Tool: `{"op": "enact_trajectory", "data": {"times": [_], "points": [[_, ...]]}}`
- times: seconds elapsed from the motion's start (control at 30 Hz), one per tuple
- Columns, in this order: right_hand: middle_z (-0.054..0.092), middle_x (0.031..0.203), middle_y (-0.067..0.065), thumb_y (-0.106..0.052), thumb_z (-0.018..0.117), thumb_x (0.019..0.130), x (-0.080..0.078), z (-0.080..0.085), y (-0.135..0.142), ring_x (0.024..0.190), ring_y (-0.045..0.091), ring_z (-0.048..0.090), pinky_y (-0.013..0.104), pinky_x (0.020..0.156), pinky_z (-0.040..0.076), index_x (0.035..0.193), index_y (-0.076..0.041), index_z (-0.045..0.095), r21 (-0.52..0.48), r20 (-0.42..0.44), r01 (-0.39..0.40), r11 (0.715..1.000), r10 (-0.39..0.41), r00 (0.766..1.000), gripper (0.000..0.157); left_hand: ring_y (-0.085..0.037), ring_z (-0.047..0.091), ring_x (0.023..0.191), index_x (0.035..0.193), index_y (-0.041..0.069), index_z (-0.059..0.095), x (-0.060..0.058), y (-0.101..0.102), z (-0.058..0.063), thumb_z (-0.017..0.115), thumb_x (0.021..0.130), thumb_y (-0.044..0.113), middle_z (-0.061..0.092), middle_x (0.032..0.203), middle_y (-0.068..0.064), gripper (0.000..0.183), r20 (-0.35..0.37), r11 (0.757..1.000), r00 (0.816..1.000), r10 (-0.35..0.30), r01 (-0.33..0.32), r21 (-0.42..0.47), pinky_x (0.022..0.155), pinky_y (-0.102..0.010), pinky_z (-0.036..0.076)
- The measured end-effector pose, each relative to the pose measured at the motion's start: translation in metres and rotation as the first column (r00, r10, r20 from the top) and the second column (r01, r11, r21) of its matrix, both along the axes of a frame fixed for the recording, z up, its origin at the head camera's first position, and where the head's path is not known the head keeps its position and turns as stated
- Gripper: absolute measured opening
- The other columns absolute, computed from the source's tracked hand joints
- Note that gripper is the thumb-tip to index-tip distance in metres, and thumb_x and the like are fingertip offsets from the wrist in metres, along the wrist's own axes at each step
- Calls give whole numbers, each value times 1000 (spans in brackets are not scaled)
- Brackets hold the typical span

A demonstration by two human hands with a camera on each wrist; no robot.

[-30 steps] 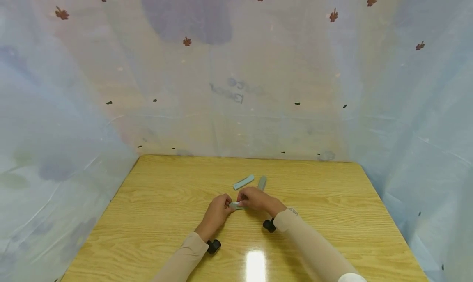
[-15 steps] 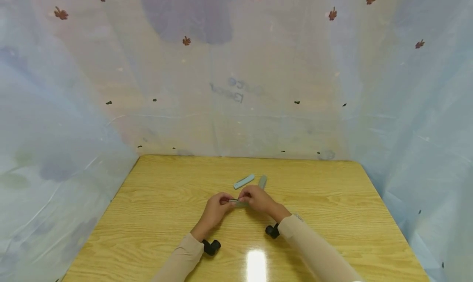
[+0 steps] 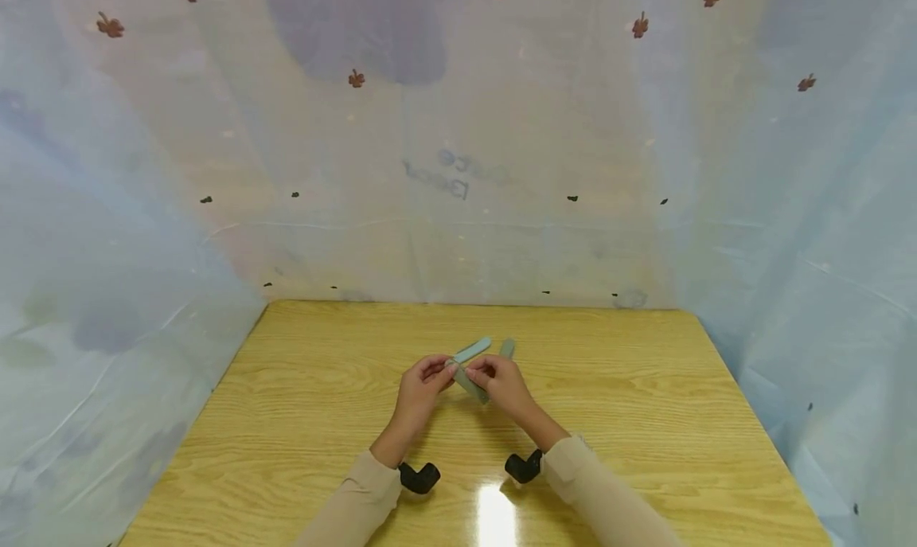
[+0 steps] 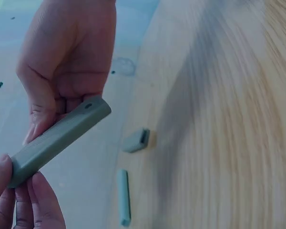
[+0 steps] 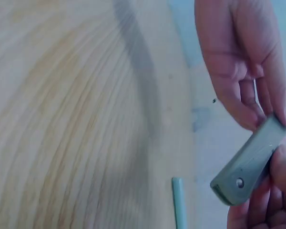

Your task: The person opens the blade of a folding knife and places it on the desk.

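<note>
Both hands hold a grey-green, long flat handle-like piece (image 3: 470, 383) above the table, slanting in the head view. It has a round rivet near one end in the right wrist view and a small slot near one end in the left wrist view; its exact kind is unclear. My left hand (image 3: 418, 394) pinches its upper left end between thumb and fingers. The right hand (image 3: 507, 388) pinches its side edge near the middle. Behind the hands lie a pale blue strip-like piece (image 3: 474, 348) and another grey-green piece (image 3: 507, 348), partly hidden by the right hand.
A wood-grain table (image 3: 322, 420) spreads under the hands, with a bright light reflection (image 3: 496, 515) near its front. A patterned curtain (image 3: 458, 252) rises behind it and at both sides. Black wrist cameras (image 3: 419, 478) sit on the inner sides of both wrists.
The hands have lifted the grey-green piece and moved slightly away from me. It has turned from lying roughly crosswise to slanting down to the right. The pieces behind have stayed put.
</note>
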State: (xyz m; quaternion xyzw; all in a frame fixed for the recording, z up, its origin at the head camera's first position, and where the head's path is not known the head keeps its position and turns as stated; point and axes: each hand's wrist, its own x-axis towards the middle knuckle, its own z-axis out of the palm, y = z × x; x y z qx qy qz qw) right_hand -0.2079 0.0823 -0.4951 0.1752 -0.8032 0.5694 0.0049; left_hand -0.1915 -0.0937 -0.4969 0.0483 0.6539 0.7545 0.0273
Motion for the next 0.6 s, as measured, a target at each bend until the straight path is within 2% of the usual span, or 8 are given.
{"op": "enact_trajectory", "data": {"times": [0.1,0.23,0.37,0.5,0.6], "points": [[63,84,17,-5,60,90,9,15,1,70,21,55,23,57,45,92,7,65,-55,57,23,998,-20,998,14,-26,62,96,115,-6,58,3,4,7,62,90,9,60,106,-18,30,-21,1000,1000,5,-5,11,86,-39,50],[61,86,17,-7,56,93,15,18,2,73,21,53,24,60,45,95,8,62,-81,82,42,996,-35,996,16,-24,62,94,117,-9,57,3,4,7,63,90,11,60,105,-18,34,-29,1000,1000,1,-1,11,84,-37,52],[61,90,14,-13,55,94,14,7,5,76,21,53,25,61,45,99,3,60,-48,74,42,998,-39,996,17,-23,62,94,117,-7,58,-2,4,-3,65,89,14,60,106,-17,36,-18,1000,1000,-1,2,16,84,-37,52],[61,91,6,-20,54,95,12,-1,10,77,18,56,31,66,51,103,-5,59,17,71,-19,1000,18,997,18,-23,62,96,117,-4,59,-7,3,-16,67,87,21,61,107,-16,40,-20,1000,1000,0,1,12,84,-36,51],[62,93,7,-20,53,96,11,0,16,79,20,59,43,71,52,108,-5,58,18,86,-122,992,120,989,21,-23,62,96,115,-2,61,-6,3,-15,68,86,25,62,107,-14,41,-32,1000,999,-18,17,-14,82,-36,52]]}}
